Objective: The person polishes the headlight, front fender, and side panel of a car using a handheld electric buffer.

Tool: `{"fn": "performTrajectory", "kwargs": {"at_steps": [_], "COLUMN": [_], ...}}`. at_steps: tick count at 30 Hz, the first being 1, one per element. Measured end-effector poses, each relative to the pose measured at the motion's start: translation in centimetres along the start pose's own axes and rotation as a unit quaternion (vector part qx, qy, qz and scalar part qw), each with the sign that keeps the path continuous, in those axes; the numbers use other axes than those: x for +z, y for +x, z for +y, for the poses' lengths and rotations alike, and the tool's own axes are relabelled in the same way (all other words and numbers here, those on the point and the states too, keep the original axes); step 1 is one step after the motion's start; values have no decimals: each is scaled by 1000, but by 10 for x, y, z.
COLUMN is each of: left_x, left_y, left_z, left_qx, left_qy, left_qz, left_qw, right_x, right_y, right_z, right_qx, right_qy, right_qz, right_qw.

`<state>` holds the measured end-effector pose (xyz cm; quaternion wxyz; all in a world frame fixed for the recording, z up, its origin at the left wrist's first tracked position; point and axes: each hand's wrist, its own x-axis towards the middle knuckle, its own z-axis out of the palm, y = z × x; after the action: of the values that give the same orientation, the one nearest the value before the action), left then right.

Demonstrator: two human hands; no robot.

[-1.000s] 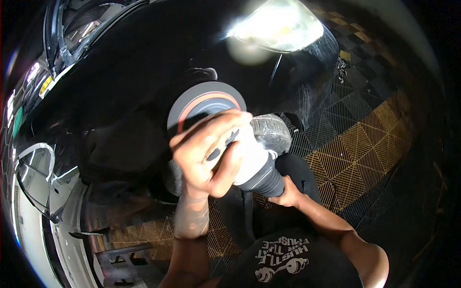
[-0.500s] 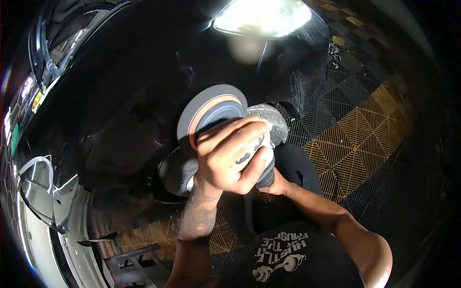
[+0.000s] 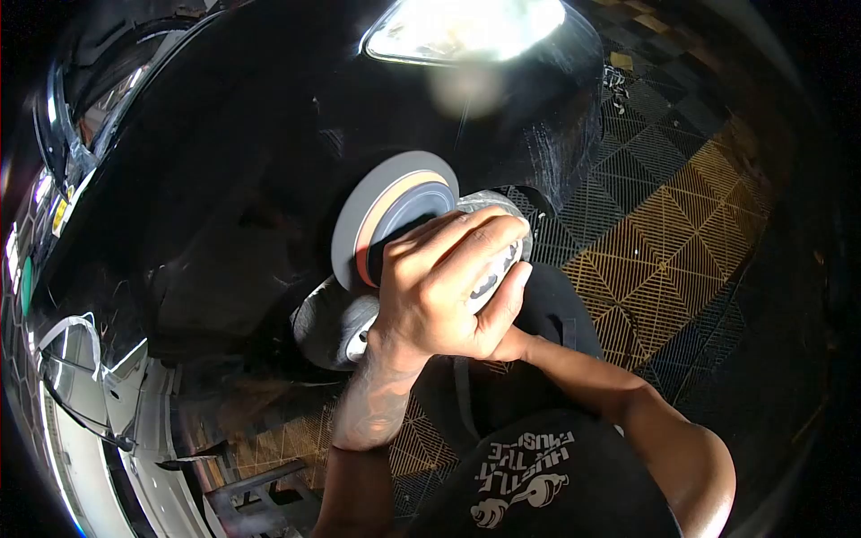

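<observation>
A polisher with a round grey pad (image 3: pixel 354 220) and an orange ring behind it is held up to the black car fender (image 3: pixel 260 143). Whether the pad presses on the paint or is just off it, I cannot tell. My left hand (image 3: pixel 439 291) is wrapped over the white head of the polisher (image 3: pixel 495 274), fingers curled and thumb on the near side. Behind and below it, my right hand (image 3: pixel 509 346) is closed around the polisher's rear handle; its fingers are mostly hidden by the left hand.
A bright headlight (image 3: pixel 466 31) is at the top. Beneath the fender edge shows a tire (image 3: pixel 327 327). Black and tan grid tiles (image 3: pixel 664 260) cover the floor. A side mirror (image 3: pixel 72 350) and a white vehicle (image 3: pixel 90 439) are at left.
Both hands and the polisher's body have shifted slightly to the right, and the pad is tilted a little differently. The dark handle is now hidden behind my left hand. My view has shifted slightly.
</observation>
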<state>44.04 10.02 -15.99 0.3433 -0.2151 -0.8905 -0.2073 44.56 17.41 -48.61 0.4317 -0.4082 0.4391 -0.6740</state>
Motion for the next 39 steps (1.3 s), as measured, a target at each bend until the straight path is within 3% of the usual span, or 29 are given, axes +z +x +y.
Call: {"fn": "performTrajectory", "kwargs": {"at_steps": [3, 6, 10, 13, 14, 19, 21, 25, 29, 32, 33, 35, 36, 39], "left_x": [-20, -47, -67, -75, -77, -42, -29, -28, -49, -79, -86, -104, -101, -111], "left_y": [-6, -38, -72, -79, -76, -31, -17, -6, -26, -54, -64, -79, -92, -111], "left_z": [13, 24, 31, 36, 34, 26, 7, 0, 2, 8, 14, 24, 30, 33], "left_qx": [-72, -128, -118, -118, -97, -110, -27, -30, -34, -44, -82, -99, -127, -132], "left_qy": [9, 16, 41, 56, 84, 39, 23, -40, -60, -39, -31, 18, 21, 46], "left_qz": [1, 47, 159, 199, 122, 31, 19, 73, 122, 105, 125, 153, 234, 249], "left_qw": [997, 990, 979, 971, 984, 993, 999, 996, 990, 993, 988, 983, 964, 959], "right_x": [-1, 0, 13, 15, 14, 4, -1, -5, -3, 2, 7, 16, 20, 30], "right_y": [-9, -13, -2, 7, 7, -5, -13, -26, -31, -20, -14, -4, 1, 15], "right_z": [-4, -47, -47, -44, -45, -41, -20, -62, -78, -80, -86, -92, -93, -83], "right_qx": [-19, 22, -27, -27, -17, 22, 10, 5, 38, 100, 102, 73, 66, 30], "right_qy": [-15, -144, -216, -189, -190, -149, -96, -127, -160, -213, -214, -278, -288, -287], "right_qz": [21, -14, -10, -26, -32, -4, 47, 105, 84, 22, 28, -2, -4, -39], "right_qw": [999, 989, 976, 981, 981, 989, 994, 986, 983, 972, 971, 958, 955, 957]}}
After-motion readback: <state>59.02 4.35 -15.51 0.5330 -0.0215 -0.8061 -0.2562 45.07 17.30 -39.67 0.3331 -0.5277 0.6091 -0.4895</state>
